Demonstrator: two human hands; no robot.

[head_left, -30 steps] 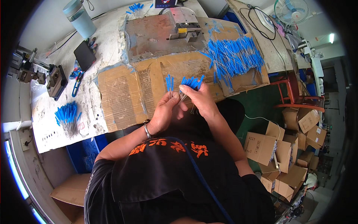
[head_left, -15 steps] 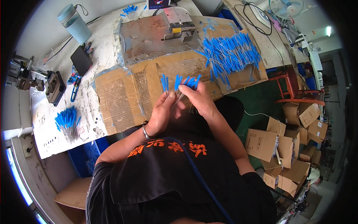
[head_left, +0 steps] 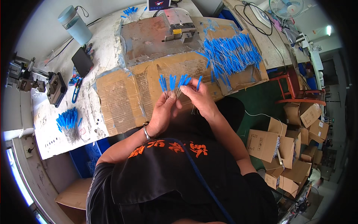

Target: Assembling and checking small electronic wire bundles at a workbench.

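My left hand (head_left: 160, 114) is closed in a pinch on the wire stems of several small blue wire brushes (head_left: 172, 82), their bristle heads fanned out upward. Close beside it, my right hand (head_left: 204, 103) is closed too. Its thumb reaches to the right side of the fan, and a separate blue brush (head_left: 200, 81) rises from between its fingers. Thin wire ends show below that hand; how many brushes it holds is hidden. Both hands are above the near edge of the cardboard-covered bench (head_left: 115, 100).
A large heap of blue brushes (head_left: 233, 54) lies at the right, a smaller bunch (head_left: 68, 120) at the left. A metal fixture (head_left: 181, 26) stands at the back. Blue-handled pliers (head_left: 75, 91), a black phone (head_left: 82, 60), a bottle (head_left: 76, 28) and a clamp-like device (head_left: 56, 89) occupy the left side.
The brushes in my left hand are spread a little wider to the left. One brush in my right hand now stands apart from the fan.
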